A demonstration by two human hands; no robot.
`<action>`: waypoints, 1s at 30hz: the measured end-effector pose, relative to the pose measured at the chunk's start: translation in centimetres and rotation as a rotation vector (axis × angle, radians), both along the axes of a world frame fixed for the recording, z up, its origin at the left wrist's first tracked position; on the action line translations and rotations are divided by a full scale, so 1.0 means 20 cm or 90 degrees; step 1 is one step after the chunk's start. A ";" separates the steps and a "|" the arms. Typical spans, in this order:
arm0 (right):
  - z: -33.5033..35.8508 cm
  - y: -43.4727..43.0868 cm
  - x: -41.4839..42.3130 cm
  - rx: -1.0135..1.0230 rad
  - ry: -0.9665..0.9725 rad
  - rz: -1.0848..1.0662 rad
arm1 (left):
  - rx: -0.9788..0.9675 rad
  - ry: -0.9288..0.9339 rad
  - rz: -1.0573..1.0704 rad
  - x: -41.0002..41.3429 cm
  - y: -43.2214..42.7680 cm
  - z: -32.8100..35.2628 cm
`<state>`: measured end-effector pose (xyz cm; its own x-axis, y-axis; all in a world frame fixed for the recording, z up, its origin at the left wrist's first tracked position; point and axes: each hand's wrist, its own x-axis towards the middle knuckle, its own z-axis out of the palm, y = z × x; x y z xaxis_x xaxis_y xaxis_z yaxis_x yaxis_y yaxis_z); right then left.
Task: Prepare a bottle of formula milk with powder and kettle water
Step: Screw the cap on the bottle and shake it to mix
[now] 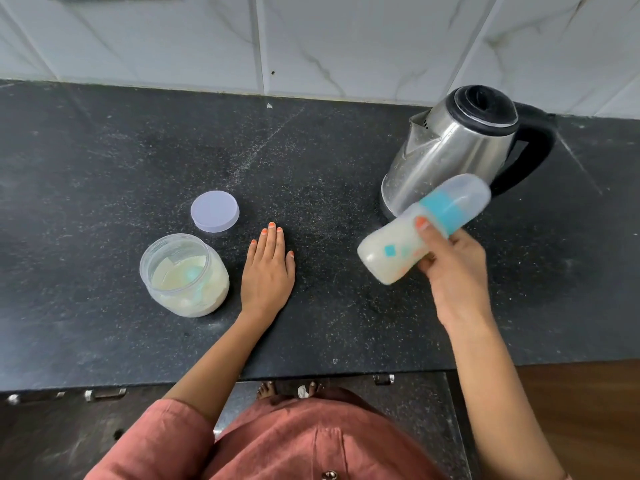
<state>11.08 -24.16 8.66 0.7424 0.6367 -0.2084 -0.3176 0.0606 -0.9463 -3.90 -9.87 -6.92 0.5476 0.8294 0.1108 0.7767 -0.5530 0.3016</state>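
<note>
My right hand grips a baby bottle above the counter. The bottle lies tilted, base down-left, clear cap up-right, with a blue collar in between, and it holds milky white liquid. It looks motion-blurred. My left hand rests flat on the black counter, palm down, fingers together, holding nothing. Left of it stands an open clear jar of formula powder with a blue scoop inside. The jar's lid lies flat just behind it. A steel kettle with black lid and handle stands at the back right, behind the bottle.
The black speckled counter runs to a white marbled tile wall at the back. Its front edge has cabinet handles below. A wooden surface shows at lower right.
</note>
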 end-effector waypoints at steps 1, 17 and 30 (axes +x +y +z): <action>0.00 0.01 0.01 0.029 0.007 -0.042 | 0.004 0.000 0.001 0.00 0.00 0.00; -0.09 -0.01 -0.11 -0.167 -0.146 0.250 | -0.012 0.014 0.001 0.00 0.00 0.02; -0.10 0.00 -0.14 -0.146 -0.113 0.259 | -0.005 0.012 0.004 0.00 0.00 0.01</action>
